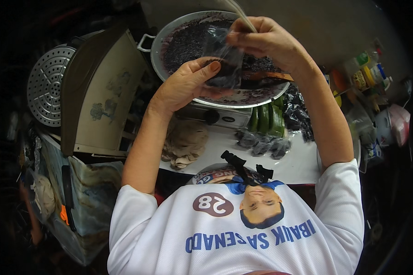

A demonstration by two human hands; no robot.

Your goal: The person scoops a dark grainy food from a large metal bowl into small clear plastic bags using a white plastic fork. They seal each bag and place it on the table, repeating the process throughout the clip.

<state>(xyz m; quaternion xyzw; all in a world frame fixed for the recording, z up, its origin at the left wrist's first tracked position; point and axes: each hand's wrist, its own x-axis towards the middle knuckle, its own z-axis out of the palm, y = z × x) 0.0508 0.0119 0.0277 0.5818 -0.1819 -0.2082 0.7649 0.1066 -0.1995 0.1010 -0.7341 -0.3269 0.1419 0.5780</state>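
My left hand (189, 79) holds a small clear plastic bag (223, 48) from below, its thumb across the front. Dark contents show in the bag's lower part. The fingers of my right hand (266, 39) meet the bag's upper right edge, and a pale narrow handle (242, 15) is gripped in the same hand. What the handle's lower end does is hidden by the fingers. Beneath both hands sits a wide aluminium pan (155, 56) with a dark purple, grainy mass (184, 37) spread inside. A wooden spatula (268, 75) lies across its right side.
The pan rests on a gas stove (227, 118). In front are a crumpled cloth (186, 141), green leaf pieces (268, 118) and several filled plastic bags (261, 142). A beige panelled appliance (99, 99) and a perforated steamer tray (50, 86) stand left; bottles (364, 77) stand right.
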